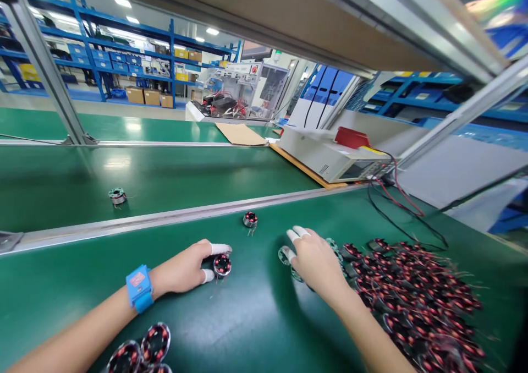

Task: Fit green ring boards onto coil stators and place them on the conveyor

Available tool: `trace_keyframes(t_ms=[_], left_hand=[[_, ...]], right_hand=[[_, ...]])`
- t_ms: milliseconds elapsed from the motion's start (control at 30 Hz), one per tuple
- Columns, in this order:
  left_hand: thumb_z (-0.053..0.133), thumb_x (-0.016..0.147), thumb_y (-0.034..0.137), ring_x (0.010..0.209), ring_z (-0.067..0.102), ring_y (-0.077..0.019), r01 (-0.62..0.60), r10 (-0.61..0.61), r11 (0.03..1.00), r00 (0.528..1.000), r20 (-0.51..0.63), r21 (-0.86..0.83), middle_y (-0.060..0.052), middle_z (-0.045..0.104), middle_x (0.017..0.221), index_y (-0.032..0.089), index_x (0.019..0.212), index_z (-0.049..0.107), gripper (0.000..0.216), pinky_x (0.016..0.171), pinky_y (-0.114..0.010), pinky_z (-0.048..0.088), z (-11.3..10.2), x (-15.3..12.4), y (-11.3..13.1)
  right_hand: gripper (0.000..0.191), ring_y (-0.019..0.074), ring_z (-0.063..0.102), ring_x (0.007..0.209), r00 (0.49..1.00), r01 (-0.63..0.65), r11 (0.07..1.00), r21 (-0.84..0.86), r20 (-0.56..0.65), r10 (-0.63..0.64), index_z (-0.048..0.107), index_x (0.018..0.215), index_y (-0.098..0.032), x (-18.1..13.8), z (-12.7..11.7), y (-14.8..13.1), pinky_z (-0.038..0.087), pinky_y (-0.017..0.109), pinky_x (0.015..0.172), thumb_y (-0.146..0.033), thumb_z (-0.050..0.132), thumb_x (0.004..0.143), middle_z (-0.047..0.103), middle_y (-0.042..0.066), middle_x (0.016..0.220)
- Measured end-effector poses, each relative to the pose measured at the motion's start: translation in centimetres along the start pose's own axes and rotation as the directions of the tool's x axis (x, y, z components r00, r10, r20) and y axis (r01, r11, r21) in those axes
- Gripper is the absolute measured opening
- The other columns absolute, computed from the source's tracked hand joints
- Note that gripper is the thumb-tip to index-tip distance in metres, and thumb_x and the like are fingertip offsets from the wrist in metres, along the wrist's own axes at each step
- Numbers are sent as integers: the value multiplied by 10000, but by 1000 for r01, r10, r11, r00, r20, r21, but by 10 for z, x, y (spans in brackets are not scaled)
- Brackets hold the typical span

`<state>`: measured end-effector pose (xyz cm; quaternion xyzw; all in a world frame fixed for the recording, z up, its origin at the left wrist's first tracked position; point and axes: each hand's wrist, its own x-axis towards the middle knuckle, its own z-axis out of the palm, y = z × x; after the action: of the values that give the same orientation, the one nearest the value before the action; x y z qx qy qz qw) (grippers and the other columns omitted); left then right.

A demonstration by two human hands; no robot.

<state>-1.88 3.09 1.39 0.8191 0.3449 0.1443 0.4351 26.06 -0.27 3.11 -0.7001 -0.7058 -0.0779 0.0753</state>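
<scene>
"So, the left grip [185,267]?"

"Closed round a red-wound coil ring [222,265], which sits between finger and thumb, over the tabletop [247,323]."

"And the right grip [317,258]?"

"Half curled over green discs [282,256], beside the coil heap [412,290]; whether it holds one, I cannot tell."

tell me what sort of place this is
Likely an electronics or motor assembly workshop: a heap of wire-wound parts on a green bench, a boxy instrument, and blue storage racks behind.

Between our left fingers [220,248] sits 1 round, red-wound coil [222,266], face up; by our right fingers [290,256], 1 partly hidden green disc [282,256].
</scene>
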Motion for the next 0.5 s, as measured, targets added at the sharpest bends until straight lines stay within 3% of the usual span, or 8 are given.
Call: trace_keyframes(t_ms=[100, 167, 267, 367, 433, 500], left_hand=[[428, 643, -22, 1131, 498, -199, -18, 17, 1000, 995, -103, -14, -64, 547, 1228, 198, 1237, 512, 638, 1015, -349, 359, -4, 1, 4], [419, 687, 8, 1091, 517, -196, -21, 17, 1000, 970, -243, -14, -65, 578, 1180, 184, 1146, 566, 513, 992, -354, 380, -5, 2, 7], [451, 812, 161, 987, 545, -201, -46, 43, 999, 928, -370, -1, -65, 627, 1039, 175, 1002, 621, 255, 922, -353, 417, -3, 5, 13], [466, 857, 273, 943, 524, -202, -84, 93, 996, 934, -346, 42, -56, 629, 974, 182, 948, 635, 212, 867, -336, 414, 0, 5, 20], [445, 874, 284, 886, 512, -190, -111, 124, 992, 950, -287, 64, -37, 627, 887, 187, 857, 644, 222, 815, -313, 407, 0, 4, 24], [414, 884, 270, 809, 499, -172, -122, 130, 991, 957, -258, 49, -18, 603, 764, 177, 717, 620, 281, 744, -284, 396, 1, 4, 25]], right_hand=[[220, 253, 643, 852, 991, -14, 1000, -15, 130, 16, 722, 808, -199, 6, -1, 9, 480, 332, 712, -122, 532, 729, 709, 102, 910], [216, 228, 646, 740, 988, -43, 997, 59, 149, 33, 717, 781, -227, 5, -3, 1, 465, 309, 630, -145, 520, 747, 713, 70, 816], [133, 195, 609, 661, 991, -40, 918, 394, 134, -14, 687, 745, -210, 5, -6, -25, 456, 304, 622, -225, 555, 748, 684, 39, 704], [156, 157, 566, 587, 983, -92, 604, 792, 170, -74, 647, 714, -175, 8, -10, -57, 471, 278, 562, -327, 611, 716, 623, 15, 628], [237, 134, 546, 534, 960, -215, 349, 912, 263, -98, 633, 724, -160, 8, -11, -76, 464, 251, 494, -393, 654, 684, 586, 1, 601], [319, 122, 545, 515, 939, -299, 173, 939, 321, -120, 638, 787, -150, 6, -12, -92, 465, 240, 467, -442, 675, 664, 576, -4, 613]])
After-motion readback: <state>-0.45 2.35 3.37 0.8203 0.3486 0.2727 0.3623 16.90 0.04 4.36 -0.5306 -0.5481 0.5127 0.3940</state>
